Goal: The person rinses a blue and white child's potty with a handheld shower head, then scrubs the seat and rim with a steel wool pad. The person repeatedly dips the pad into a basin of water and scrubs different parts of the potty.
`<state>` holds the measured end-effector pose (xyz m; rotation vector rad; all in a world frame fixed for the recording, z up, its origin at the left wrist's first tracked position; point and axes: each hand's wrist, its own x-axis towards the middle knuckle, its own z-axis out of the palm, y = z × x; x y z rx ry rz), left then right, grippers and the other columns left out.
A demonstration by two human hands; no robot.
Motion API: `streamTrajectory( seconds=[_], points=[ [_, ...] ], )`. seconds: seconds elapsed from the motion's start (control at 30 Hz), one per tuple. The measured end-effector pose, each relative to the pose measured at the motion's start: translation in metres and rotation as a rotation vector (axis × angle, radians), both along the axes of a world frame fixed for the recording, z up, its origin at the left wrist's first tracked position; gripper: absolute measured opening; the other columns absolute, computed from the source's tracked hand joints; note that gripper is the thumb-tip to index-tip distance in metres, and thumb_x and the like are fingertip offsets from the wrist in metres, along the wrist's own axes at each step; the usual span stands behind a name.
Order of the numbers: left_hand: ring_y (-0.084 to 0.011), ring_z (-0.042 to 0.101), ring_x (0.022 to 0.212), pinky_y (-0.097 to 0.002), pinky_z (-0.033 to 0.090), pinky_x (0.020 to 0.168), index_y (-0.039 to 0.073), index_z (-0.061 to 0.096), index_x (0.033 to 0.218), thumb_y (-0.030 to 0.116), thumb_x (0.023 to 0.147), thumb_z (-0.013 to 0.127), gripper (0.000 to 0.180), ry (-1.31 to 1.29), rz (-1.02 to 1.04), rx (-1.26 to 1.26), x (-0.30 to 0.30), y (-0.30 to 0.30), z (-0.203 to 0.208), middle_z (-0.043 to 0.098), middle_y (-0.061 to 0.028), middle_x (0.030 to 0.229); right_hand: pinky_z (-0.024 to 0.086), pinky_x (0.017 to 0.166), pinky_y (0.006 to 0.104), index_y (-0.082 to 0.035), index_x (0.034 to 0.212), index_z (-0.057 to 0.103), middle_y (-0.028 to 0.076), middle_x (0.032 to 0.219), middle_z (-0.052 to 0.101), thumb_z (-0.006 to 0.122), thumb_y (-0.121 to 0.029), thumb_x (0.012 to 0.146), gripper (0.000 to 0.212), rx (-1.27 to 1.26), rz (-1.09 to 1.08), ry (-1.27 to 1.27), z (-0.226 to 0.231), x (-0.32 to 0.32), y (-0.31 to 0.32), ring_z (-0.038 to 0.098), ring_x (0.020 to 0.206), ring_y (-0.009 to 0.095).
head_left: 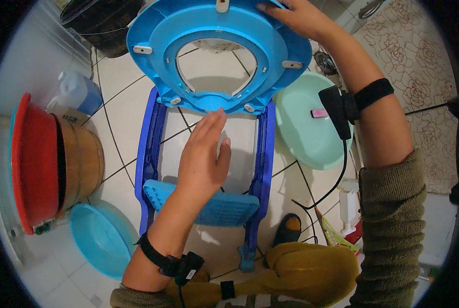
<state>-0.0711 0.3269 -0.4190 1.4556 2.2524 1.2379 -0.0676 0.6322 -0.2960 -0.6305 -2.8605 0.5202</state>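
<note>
A light-blue child's toilet training seat (155, 31) is tilted up, its underside with small white pads facing me. Its lower edge meets the dark-blue ladder frame (265, 154). Lower between the rails is a light-blue textured step (229, 208). My right hand (293, 14) grips the seat's upper right rim, its fingertips partly over the edge. My left hand (203, 151) is open between the rails, fingers stretched toward the seat's lower middle edge; whether the fingertips touch it I cannot tell.
Right of the frame lies a pale green basin (311, 149) with a pink item (319, 113) in it. To the left are a red basin (36, 164), a wooden tub (83, 159), a blue basin (101, 241) and a jug (78, 95). A black bucket (101, 25) stands behind.
</note>
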Motion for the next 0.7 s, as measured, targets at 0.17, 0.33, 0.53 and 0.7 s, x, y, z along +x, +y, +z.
streamTrajectory(
  seconds=[0.17, 0.33, 0.53, 0.7],
  points=[
    [-0.0442, 0.048, 0.126, -0.0452, 0.039, 0.106, -0.007, 0.052, 0.13, 0.003, 0.086, 0.057, 0.045, -0.044, -0.018, -0.007, -0.002, 0.005, -0.007, 0.053, -0.0285, 0.131, 0.046, 0.092, 0.0437, -0.001, 0.114, 0.065, 0.02, 0.115, 0.057, 0.057, -0.037, 0.095, 0.042, -0.146, -0.061, -0.019, -0.002, -0.008, 0.01, 0.058, 0.105, 0.033],
    [-0.0438, 0.048, 0.126, -0.0448, 0.038, 0.107, -0.007, 0.051, 0.131, 0.004, 0.088, 0.056, 0.045, -0.085, -0.024, -0.009, -0.005, 0.01, -0.011, 0.053, -0.0287, 0.132, 0.048, 0.086, 0.0413, 0.002, 0.108, 0.067, 0.019, 0.103, 0.064, 0.057, -0.039, 0.095, 0.044, -0.077, -0.044, 0.044, -0.002, -0.008, 0.011, 0.061, 0.096, 0.031],
    [-0.0422, 0.048, 0.127, -0.0449, 0.038, 0.108, -0.005, 0.051, 0.132, 0.005, 0.088, 0.057, 0.045, -0.12, 0.0, -0.037, -0.005, 0.011, -0.01, 0.053, -0.0273, 0.132, 0.049, 0.089, 0.0414, -0.003, 0.109, 0.068, 0.021, 0.121, 0.057, 0.068, -0.057, 0.084, 0.06, -0.441, -0.043, -0.198, 0.015, -0.003, 0.011, 0.057, 0.111, 0.031],
    [-0.0411, 0.048, 0.127, -0.0447, 0.038, 0.108, -0.001, 0.053, 0.132, 0.005, 0.087, 0.059, 0.045, -0.123, 0.027, -0.003, -0.01, 0.009, -0.006, 0.054, -0.0249, 0.133, 0.053, 0.088, 0.0452, -0.006, 0.121, 0.063, 0.022, 0.119, 0.061, 0.078, -0.054, 0.071, 0.071, -0.174, -0.027, 0.066, -0.008, 0.002, 0.001, 0.063, 0.103, 0.036]
  ],
)
